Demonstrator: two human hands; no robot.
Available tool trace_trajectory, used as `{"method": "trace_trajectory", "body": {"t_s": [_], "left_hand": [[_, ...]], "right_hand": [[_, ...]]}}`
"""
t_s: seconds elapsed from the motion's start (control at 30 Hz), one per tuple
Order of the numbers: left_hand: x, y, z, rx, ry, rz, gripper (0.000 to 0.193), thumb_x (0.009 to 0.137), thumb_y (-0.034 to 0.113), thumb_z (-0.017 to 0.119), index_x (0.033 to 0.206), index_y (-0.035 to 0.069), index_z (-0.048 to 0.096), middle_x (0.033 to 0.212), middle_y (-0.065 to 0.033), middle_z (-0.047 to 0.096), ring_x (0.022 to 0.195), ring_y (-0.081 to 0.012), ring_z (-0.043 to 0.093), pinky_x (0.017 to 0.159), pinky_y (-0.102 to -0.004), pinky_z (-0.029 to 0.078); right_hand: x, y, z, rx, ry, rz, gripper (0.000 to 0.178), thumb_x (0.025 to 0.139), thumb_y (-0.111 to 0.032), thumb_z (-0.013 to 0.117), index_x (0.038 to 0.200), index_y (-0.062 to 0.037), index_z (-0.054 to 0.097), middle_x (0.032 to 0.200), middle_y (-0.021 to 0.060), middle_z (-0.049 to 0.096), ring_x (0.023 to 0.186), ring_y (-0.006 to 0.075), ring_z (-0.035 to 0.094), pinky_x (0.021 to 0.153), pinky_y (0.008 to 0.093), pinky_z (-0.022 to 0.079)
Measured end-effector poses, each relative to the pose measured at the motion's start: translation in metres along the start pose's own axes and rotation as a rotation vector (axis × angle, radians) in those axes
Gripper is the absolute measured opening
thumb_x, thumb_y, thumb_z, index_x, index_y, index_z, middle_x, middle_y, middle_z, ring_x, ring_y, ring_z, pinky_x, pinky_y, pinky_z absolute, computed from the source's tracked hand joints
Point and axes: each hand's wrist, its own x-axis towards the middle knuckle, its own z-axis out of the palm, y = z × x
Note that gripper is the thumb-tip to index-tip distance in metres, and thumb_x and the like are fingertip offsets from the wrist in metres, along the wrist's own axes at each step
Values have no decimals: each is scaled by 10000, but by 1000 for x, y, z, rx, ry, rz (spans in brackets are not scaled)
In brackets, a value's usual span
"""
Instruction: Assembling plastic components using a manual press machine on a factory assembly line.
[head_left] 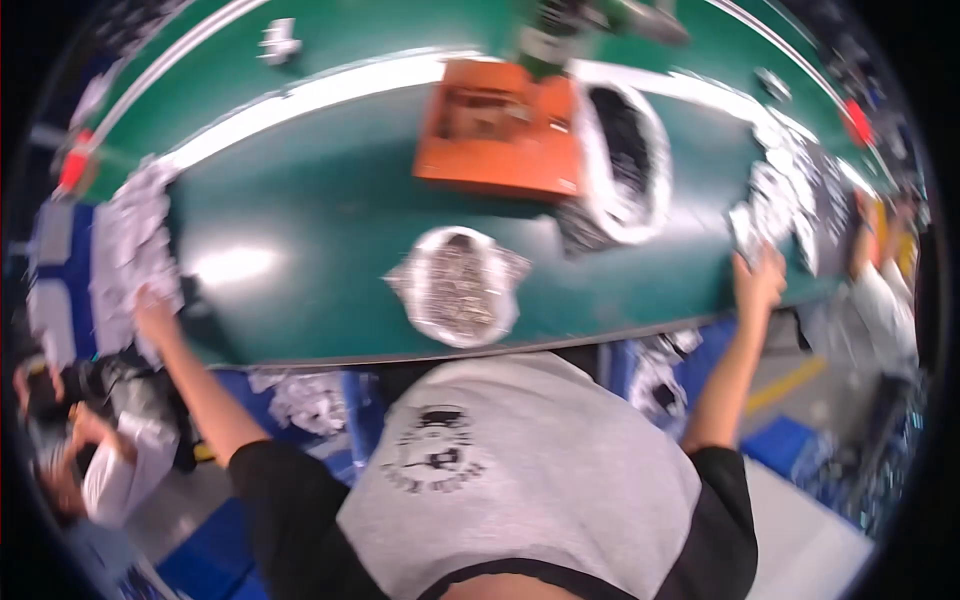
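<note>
My arms are spread wide over a green worktable. At the left end, my left hand reaches the edge of a heap of white pieces; its fingers are smeared and partly lost against the heap. On the right side my right hand is closed at the near end of another heap of white pieces, with a white piece sticking out of its fingers. Between my hands, close to the front edge, sits a white plastic bag, its top open, filled with small metallic-looking parts.
An orange box stands at the back middle, beside a white-rimmed bag with dark contents. Behind it is a blurred green machine. Blue bins with white pieces lie under the front edge. Other people work at both sides.
</note>
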Motion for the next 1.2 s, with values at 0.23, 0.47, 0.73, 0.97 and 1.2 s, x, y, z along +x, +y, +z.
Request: {"method": "trace_trajectory", "body": {"t_s": [0.23,0.47,0.73,0.97,1.2], "left_hand": [[36,33,-27,-987,-121,-674,453,916,381,589,1195,33,513,945,-81,633,745,-158,597,616,-255,464],[35,126,-63,-1682,-310,-667,384,951,282,539,1237,34,479,1229,-122,545,1132,-230,543,929,-367,469],[9,281,-132,-1627,-260,-285,312,959,217,525,1196,22,471,1068,-59,551,940,-143,533,817,-293,439],[-10,382,-185,-1572,-119,-118,255,968,88,490,1194,-19,442,1096,-108,547,974,-164,573,857,-303,478],[-30,405,-219,-2040,-369,-415,251,982,114,452,1208,11,415,1102,-91,580,1013,-143,594,859,-302,507]], "right_hand": [[-14,-36,-35,342,-173,186,609,710,-279,699,1269,-208,470,1277,192,495,1187,401,454,943,536,367],[-14,-38,-51,326,-163,166,643,703,-371,749,1233,-141,467,1110,182,552,1060,365,535,901,482,397],[-42,-157,-91,923,82,-11,757,686,-285,820,1292,-40,437,1200,167,477,1073,290,511,916,386,422],[-80,-278,-159,1290,-231,-552,783,627,-232,841,1284,-61,452,1149,78,505,999,205,517,878,336,435],[-95,-312,-186,1505,-408,-689,847,606,-280,868,1308,-47,456,1203,87,535,1057,201,524,926,333,414]]}}
